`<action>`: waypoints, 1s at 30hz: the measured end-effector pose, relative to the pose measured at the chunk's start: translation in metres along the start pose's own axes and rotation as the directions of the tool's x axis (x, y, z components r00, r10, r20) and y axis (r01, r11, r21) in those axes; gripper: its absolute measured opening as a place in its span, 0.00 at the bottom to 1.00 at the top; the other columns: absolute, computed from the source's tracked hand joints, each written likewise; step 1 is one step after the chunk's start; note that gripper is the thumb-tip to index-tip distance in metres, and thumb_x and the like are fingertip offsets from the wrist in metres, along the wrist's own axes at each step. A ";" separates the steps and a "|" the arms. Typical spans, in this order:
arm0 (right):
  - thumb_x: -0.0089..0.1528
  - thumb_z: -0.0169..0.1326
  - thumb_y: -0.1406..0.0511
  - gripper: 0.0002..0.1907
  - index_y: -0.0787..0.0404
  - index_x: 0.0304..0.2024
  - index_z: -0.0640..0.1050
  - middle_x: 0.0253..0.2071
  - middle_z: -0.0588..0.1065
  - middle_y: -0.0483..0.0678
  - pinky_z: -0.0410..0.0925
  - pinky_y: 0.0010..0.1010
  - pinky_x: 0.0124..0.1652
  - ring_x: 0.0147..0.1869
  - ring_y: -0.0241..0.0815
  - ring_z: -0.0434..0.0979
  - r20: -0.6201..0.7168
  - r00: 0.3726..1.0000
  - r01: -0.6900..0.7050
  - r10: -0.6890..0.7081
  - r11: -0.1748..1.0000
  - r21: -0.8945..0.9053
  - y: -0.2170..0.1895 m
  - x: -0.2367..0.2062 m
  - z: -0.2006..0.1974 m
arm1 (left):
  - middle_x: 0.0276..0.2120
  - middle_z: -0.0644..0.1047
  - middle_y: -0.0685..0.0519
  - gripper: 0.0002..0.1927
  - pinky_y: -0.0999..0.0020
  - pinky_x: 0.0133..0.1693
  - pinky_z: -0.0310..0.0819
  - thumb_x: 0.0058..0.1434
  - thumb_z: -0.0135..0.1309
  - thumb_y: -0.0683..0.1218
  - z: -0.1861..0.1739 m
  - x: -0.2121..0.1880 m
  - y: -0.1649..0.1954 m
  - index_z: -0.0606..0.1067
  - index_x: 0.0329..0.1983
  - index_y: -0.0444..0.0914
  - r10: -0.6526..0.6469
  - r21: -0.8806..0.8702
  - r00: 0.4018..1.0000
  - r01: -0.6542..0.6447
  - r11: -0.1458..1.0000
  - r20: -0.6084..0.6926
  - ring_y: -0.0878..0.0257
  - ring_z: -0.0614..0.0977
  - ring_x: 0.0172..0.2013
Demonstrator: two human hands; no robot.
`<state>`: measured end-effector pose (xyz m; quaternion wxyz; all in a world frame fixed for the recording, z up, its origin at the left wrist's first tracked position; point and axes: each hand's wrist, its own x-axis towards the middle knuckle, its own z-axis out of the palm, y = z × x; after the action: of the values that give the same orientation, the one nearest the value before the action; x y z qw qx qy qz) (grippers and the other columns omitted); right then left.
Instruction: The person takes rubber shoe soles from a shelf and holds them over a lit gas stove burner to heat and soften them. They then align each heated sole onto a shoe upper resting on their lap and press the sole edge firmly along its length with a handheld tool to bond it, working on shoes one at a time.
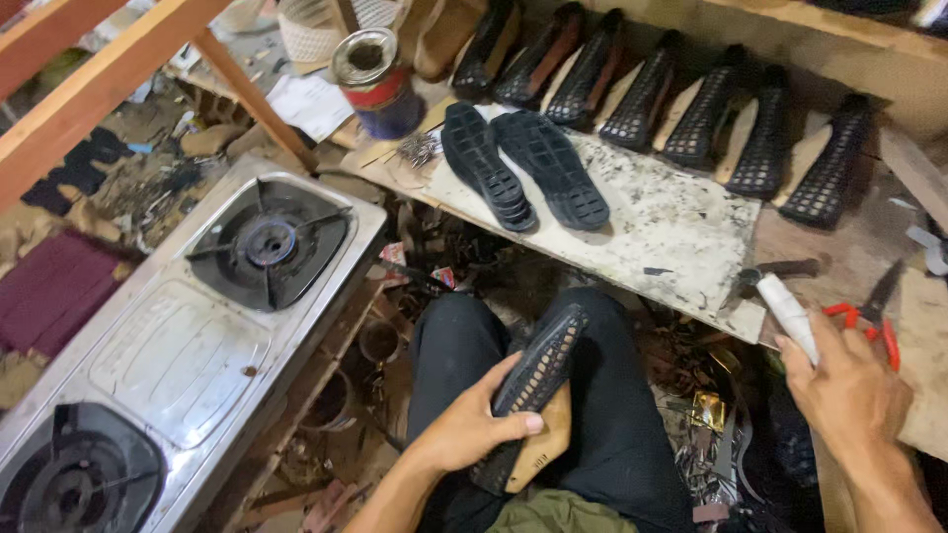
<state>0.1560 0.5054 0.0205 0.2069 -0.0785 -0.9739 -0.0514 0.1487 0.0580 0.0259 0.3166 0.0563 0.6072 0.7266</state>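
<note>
My left hand (472, 426) grips a black woven shoe upper stretched on a wooden last (534, 393), which rests across my lap in black trousers. My right hand (849, 390) is closed around the white handle of a hammer (790, 314) whose dark head lies on the board's near right corner. Two black rubber soles (523, 163) lie tread up on the stained white work board (662, 227) in front of me.
Several black woven uppers on lasts (691, 109) lean in a row behind the board. A tin can (375, 84) stands at the board's far left. Red-handled pliers (874, 316) lie at right. A steel two-burner gas stove (188, 336) sits to my left.
</note>
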 end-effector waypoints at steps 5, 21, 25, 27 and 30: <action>0.65 0.61 0.54 0.25 0.56 0.61 0.78 0.45 0.76 0.54 0.70 0.46 0.46 0.44 0.56 0.78 -0.069 0.989 0.128 -0.131 0.991 -0.048 -0.021 -0.002 -0.014 | 0.61 0.71 0.49 0.53 0.67 0.60 0.67 0.54 0.65 0.50 0.009 -0.012 -0.019 0.50 0.78 0.35 0.004 -0.161 1.000 -0.009 0.987 -0.030 0.64 0.73 0.57; 0.56 0.60 0.62 0.56 0.64 0.79 0.43 0.67 0.64 0.67 0.68 0.49 0.59 0.62 0.64 0.74 0.491 0.656 -0.752 -0.573 -0.546 0.369 -0.195 -0.109 -0.064 | 0.74 0.61 0.44 0.37 0.60 0.72 0.51 0.74 0.40 0.63 0.033 0.001 -0.040 0.51 0.76 0.36 0.421 0.003 0.895 -0.425 0.905 -0.145 0.54 0.61 0.74; 0.57 0.60 0.57 0.56 0.66 0.77 0.42 0.74 0.62 0.53 0.73 0.49 0.57 0.66 0.56 0.76 0.486 0.644 -0.764 -0.592 -0.467 0.444 -0.194 -0.103 -0.066 | 0.69 0.63 0.38 0.47 0.54 0.65 0.61 0.69 0.46 0.62 0.032 0.007 -0.027 0.38 0.80 0.38 0.338 -0.380 0.941 -0.323 0.866 -0.030 0.47 0.70 0.64; 0.56 0.61 0.57 0.58 0.58 0.78 0.41 0.66 0.67 0.62 0.73 0.49 0.54 0.59 0.61 0.80 0.601 0.513 -0.853 -0.613 -0.444 0.276 -0.196 -0.105 -0.065 | 0.71 0.61 0.39 0.47 0.57 0.67 0.58 0.70 0.47 0.60 0.033 0.007 -0.023 0.38 0.81 0.37 0.313 -0.298 0.947 -0.320 0.899 -0.073 0.49 0.67 0.66; 0.50 0.61 0.55 0.61 0.57 0.79 0.43 0.60 0.72 0.67 0.76 0.51 0.50 0.51 0.61 0.82 0.679 0.456 -0.880 -0.575 -0.405 0.249 -0.201 -0.108 -0.061 | 0.73 0.59 0.38 0.46 0.60 0.69 0.54 0.71 0.45 0.58 0.031 0.000 -0.023 0.37 0.81 0.36 0.278 -0.146 0.955 -0.290 0.946 -0.100 0.49 0.64 0.69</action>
<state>0.2426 0.2861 0.0182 -0.3056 -0.1289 -0.4078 0.8507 0.1723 0.0858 0.0123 0.1879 0.0894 0.5448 0.8123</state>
